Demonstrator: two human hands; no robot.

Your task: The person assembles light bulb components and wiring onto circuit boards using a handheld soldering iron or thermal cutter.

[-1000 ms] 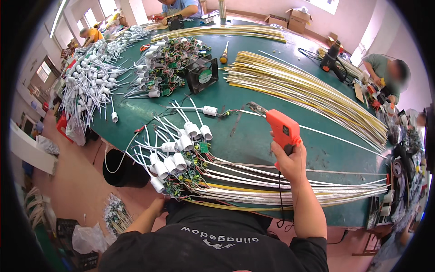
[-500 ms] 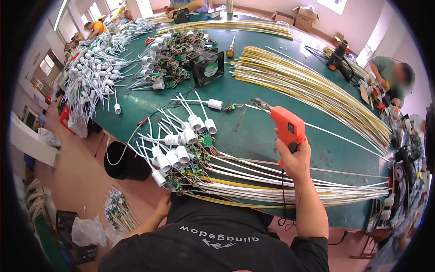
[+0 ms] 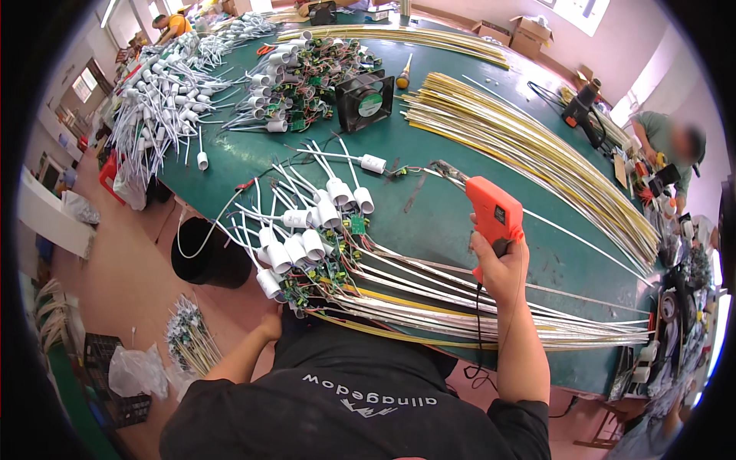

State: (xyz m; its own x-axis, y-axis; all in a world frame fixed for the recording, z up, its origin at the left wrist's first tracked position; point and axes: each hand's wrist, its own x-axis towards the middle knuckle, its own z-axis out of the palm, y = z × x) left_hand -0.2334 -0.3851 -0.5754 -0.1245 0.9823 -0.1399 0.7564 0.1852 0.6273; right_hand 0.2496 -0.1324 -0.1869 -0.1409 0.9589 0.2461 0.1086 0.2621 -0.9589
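Observation:
My right hand is closed round the grip of an orange soldering gun above the table. Its metal tip points left, close to a thin white strip. By that tip, a small circuit board with thin wires joins a white cylindrical cap to the strip. Nearer to me lies a bunch of white caps with wires, their boards wired to long white and yellow strips. My left hand is low at the table's near edge; its fingers are hidden.
Behind stand a black fan, a screwdriver and a pile of boards with caps. Loose strips lie far right, a heat gun beyond. A black bin stands left of the table. Another person works at right.
My left hand has moved up toward the table's near edge. The view has shifted slightly; my right hand still holds the soldering gun in nearly the same place.

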